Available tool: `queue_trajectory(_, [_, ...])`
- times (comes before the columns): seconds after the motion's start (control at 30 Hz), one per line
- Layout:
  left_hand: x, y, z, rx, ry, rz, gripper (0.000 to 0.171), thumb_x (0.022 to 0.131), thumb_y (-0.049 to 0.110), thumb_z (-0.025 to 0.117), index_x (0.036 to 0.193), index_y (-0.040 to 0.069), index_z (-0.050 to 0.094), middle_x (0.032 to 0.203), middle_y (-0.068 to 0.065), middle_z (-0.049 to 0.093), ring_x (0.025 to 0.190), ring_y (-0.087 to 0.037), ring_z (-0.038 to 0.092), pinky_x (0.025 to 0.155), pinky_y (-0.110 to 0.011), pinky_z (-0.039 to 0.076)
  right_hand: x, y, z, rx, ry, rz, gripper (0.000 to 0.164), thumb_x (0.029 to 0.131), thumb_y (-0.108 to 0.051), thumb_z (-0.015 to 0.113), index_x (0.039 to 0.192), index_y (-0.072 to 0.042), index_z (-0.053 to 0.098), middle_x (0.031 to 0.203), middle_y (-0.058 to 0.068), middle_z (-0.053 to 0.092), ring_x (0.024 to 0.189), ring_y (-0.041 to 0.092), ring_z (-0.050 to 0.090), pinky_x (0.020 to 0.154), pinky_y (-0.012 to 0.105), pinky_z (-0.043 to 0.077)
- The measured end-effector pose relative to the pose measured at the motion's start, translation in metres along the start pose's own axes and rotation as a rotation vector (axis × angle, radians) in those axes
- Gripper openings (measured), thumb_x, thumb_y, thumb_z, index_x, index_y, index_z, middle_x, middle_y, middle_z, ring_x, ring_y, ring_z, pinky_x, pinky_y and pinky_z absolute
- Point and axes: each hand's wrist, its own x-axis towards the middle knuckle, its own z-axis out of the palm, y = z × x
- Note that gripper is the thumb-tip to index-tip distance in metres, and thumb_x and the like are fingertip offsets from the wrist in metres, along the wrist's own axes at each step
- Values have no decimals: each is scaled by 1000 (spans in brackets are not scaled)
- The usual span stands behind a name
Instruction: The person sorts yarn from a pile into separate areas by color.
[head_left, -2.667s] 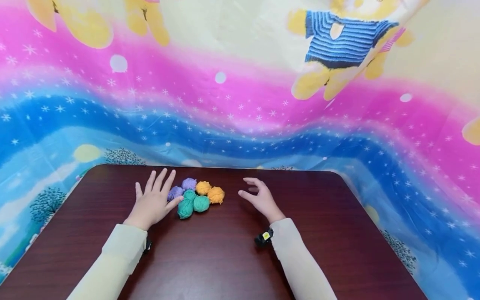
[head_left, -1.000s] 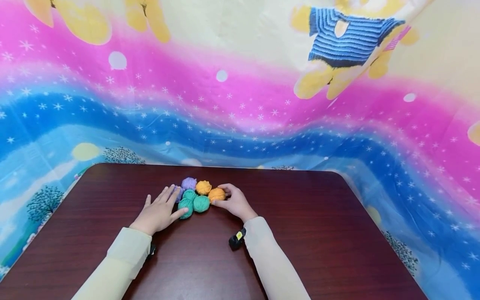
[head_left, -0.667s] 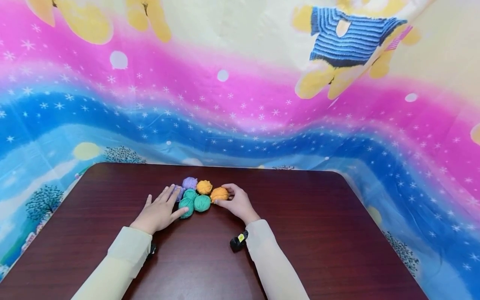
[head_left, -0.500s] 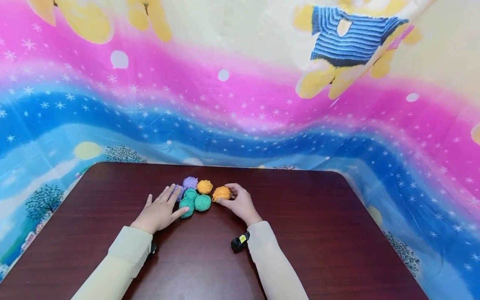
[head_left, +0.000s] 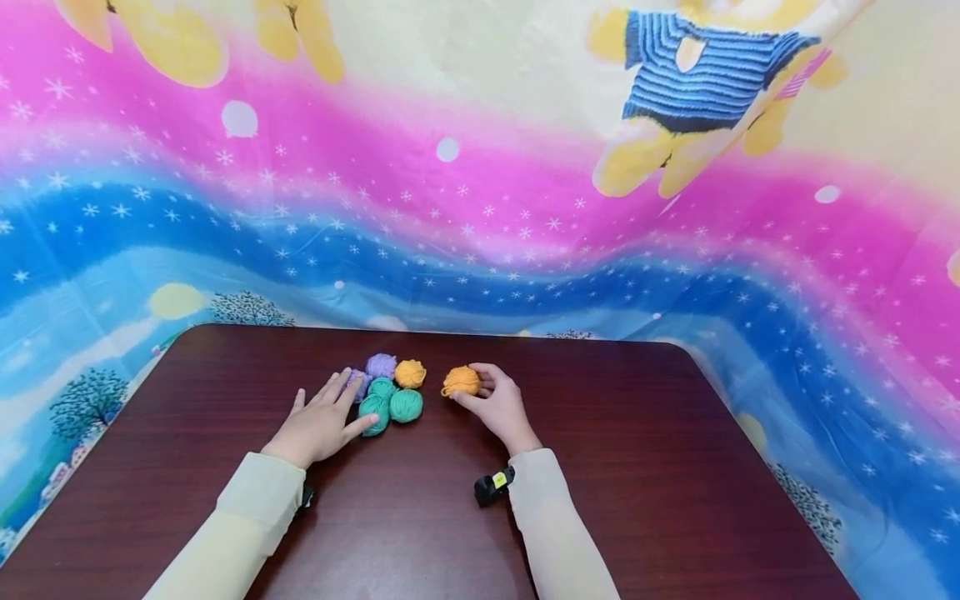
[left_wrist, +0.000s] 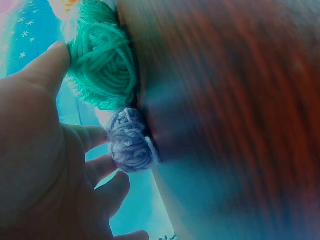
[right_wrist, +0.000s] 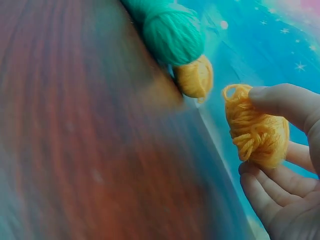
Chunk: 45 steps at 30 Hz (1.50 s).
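My right hand (head_left: 501,407) pinches an orange yarn ball (head_left: 461,381) between thumb and fingers. In the right wrist view that same orange yarn ball (right_wrist: 257,130) is held off the table. My left hand (head_left: 318,421) lies with fingers spread at the cluster's left side, thumb against a green yarn ball (left_wrist: 102,65) and fingertips on a purple yarn ball (left_wrist: 130,142). Beside them sit another purple yarn ball (head_left: 381,366), a second orange yarn ball (head_left: 410,374) and two more green yarn balls, the right one (head_left: 406,406) nearest the gap.
The dark wooden table (head_left: 420,517) has a rounded far edge. Behind it hangs a printed curtain (head_left: 480,208) with snowflakes and bears. A small black wrist camera (head_left: 491,487) sits at my right cuff.
My right hand came in from the right, took hold of the nearer orange yarn ball and drew it rightward, away from the cluster. My left hand lowered onto the left-side balls and then stayed.
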Motion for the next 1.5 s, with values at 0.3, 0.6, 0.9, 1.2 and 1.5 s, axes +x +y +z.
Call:
queue_trajectory(0.3, [-1,-1,2,5,4,-2,82,102,55,50,159,0,29,165,-26,19,151,-44,18,113,-75,10,0,1,-20,-19,74,-9,59,85,-17,85,138,-9,60,124,11,64,112,25,65,96,37,55])
queue_trajectory(0.6, [-1,-1,3,1,3,-8,82,102,55,51,159,0,28,165,-25,19,152,-44,17,113,-75,10,0,6,-49,-26,150,-26,61,84,-13,85,138,-4,59,127,16,63,117,30,63,98,42,54])
queue_trajectory(0.9, [-2,-2,4,0,-2,-12,83,102,56,51,159,1,28,165,-25,18,152,-44,17,114,-74,10,0,14,-70,-28,201,-4,62,86,-15,83,141,-4,57,130,17,61,120,31,61,100,44,53])
queue_trajectory(1.2, [-1,1,0,12,-7,-8,84,101,56,51,159,0,27,165,-25,18,152,-44,17,114,-74,10,-1,22,-86,12,276,72,62,87,-16,83,142,-5,56,132,19,58,123,34,58,103,45,50])
queue_trajectory(1.5, [1,2,0,15,-8,-15,84,102,56,51,159,0,27,165,-26,19,152,-44,17,114,-74,10,0,33,-98,49,412,131,63,87,-15,81,142,-2,54,132,21,56,120,35,59,102,46,50])
